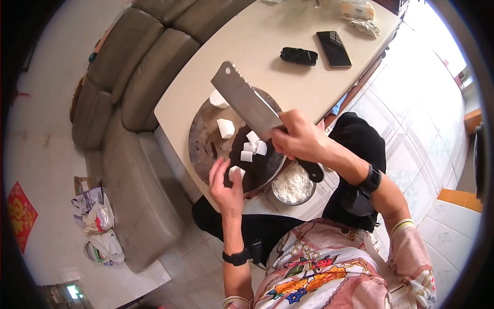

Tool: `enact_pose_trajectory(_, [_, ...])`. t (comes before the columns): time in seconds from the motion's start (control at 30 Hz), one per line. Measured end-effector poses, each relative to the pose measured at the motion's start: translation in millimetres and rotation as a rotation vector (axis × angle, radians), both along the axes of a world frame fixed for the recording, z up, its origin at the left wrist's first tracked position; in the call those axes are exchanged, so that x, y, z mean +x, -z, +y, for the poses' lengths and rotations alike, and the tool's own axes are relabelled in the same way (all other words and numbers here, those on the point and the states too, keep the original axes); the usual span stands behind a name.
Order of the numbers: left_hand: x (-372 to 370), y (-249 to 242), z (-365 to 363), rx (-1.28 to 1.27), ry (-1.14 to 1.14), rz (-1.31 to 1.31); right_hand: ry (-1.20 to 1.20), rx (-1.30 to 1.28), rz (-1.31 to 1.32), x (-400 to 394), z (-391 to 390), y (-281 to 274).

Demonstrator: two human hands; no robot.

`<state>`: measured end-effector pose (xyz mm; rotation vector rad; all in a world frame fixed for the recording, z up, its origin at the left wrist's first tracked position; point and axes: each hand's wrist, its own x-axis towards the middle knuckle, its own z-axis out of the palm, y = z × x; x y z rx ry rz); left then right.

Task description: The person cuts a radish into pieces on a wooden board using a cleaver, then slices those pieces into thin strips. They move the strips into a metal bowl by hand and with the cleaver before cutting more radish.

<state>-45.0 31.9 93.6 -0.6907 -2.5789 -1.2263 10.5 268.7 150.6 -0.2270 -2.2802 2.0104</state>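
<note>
My right hand grips the dark handle of a cleaver. Its broad blade is raised above a round, dark chopping board at the table's near end. At the board's near edge, my left hand has its fingers and thumb around a white vegetable chunk, possibly radish. Several small cut white pieces lie under the blade's lower end. A larger white chunk sits in the middle of the board, and another white chunk near its far edge is partly hidden by the blade.
A metal bowl of white shreds stands below the board's right side, by my knees. On the pale table lie a phone, a black case and a tissue pack. A grey sofa runs along the left.
</note>
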Motion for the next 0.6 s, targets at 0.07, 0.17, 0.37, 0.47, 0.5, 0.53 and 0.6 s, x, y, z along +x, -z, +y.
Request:
enact_pose_trajectory(0.07, [11.3,10.4,-12.3,-0.068,0.035,0.015,-0.01,0.307,0.196,12.9,-8.3,8.7])
enact_pose_trajectory(0.17, [14.3,30.4,-16.4,-0.036,0.078,0.085,-0.074,0.451,0.144,36.7,-29.3,12.8])
enact_pose_trajectory(0.37, [22.9,46.0,0.0,-0.051,0.055,0.223,-0.253,0.675,0.185,61.3,-39.5,4.6])
enact_pose_trajectory(0.47, [26.3,44.1,5.0,-0.008,0.034,0.229,-0.349,0.719,0.113,63.1,-36.3,-3.8])
enact_pose_trajectory(0.5, [26.6,44.8,5.8,0.033,0.01,0.251,-0.39,0.745,0.09,62.4,-35.7,-6.0])
enact_pose_trajectory(0.53, [27.5,47.4,3.5,0.029,0.008,0.238,-0.427,0.739,0.084,61.3,-35.4,-7.8])
enact_pose_trajectory(0.6, [30.5,52.0,-2.4,0.077,-0.002,0.275,-0.453,0.762,0.073,60.1,-37.7,-6.0])
